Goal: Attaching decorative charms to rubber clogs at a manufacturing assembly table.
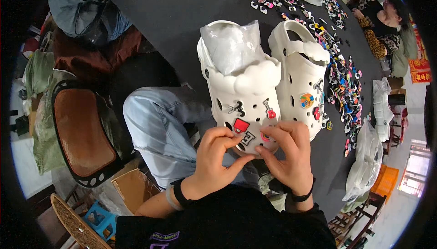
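A white clog (221, 92) with a chunky strap lies in front of me, toe toward me, stuffed with a clear plastic bag (230, 48). My left hand (214, 158) grips the left side of its toe, thumb and fingers curled around the edge. My right hand (291, 153) holds the toe's right side, its fingers partly covering a pink charm. Between the hands sit a black-and-white letter charm (247, 139) and a red bag-shaped charm (241, 125). Higher up are a guitar charm (271, 113) and a black charm (236, 108). The matching clog (295, 73) stands alongside, also bearing charms.
Loose shoe charms (343, 85) are strewn in a long pile along the dark table (164, 14), right of the clogs. More white clogs in clear plastic lie at the far edge and right edge (364, 160). An empty chair (84, 133) stands left; other people sit around the table.
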Motion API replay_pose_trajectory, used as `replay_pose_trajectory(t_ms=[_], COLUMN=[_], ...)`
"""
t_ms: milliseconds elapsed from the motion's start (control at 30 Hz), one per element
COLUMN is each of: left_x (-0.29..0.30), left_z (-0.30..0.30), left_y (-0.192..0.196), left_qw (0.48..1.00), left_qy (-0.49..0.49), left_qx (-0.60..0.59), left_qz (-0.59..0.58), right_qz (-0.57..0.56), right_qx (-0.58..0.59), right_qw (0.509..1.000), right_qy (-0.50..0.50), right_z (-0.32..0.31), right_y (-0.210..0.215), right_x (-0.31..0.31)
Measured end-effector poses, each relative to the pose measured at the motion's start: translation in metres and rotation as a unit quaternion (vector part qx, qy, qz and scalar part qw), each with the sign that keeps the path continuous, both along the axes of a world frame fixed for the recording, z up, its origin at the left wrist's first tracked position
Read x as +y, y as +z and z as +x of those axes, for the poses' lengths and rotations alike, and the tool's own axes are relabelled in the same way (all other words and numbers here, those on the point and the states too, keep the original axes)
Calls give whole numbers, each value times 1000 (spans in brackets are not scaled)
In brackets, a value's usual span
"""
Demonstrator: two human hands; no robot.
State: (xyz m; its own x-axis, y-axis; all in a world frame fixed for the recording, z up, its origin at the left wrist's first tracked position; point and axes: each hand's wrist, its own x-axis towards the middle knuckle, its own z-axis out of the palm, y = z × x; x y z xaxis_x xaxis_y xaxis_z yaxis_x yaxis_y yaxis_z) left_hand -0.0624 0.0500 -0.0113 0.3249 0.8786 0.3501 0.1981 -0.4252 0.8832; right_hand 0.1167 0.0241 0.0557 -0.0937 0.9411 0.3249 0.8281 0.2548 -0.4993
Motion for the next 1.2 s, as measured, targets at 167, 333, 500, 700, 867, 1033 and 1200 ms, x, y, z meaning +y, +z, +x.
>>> replay_pose_trajectory(t_ms=[167, 333, 500, 700, 867, 1033, 1200], left_x=[19, 43, 65, 90, 78, 74, 73], left_z=[-16, -19, -20, -11, -10, -8, -7], left_y=[4, 21, 33, 40, 41, 54, 60], left_qw=[991, 990, 930, 924, 939, 919, 879], left_qy=[-59, -121, -197, -306, -270, -275, -292], left_qx=[-44, 70, 185, 137, 161, 227, 304], left_qz=[-109, 16, 250, 184, 139, 168, 220], right_qz=[-28, -10, 41, 92, 96, 109, 103], right_qx=[47, 48, 47, 41, 60, 63, 78], right_qw=[998, 998, 997, 995, 994, 992, 992], right_qy=[-23, -25, -34, -19, -3, -1, -2], right_z=[-2, -2, -4, 2, 3, 3, 3], right_y=[-14, -21, -33, -40, -43, -42, -44], right_x=[-3, -9, -16, -15, -16, -15, -17])
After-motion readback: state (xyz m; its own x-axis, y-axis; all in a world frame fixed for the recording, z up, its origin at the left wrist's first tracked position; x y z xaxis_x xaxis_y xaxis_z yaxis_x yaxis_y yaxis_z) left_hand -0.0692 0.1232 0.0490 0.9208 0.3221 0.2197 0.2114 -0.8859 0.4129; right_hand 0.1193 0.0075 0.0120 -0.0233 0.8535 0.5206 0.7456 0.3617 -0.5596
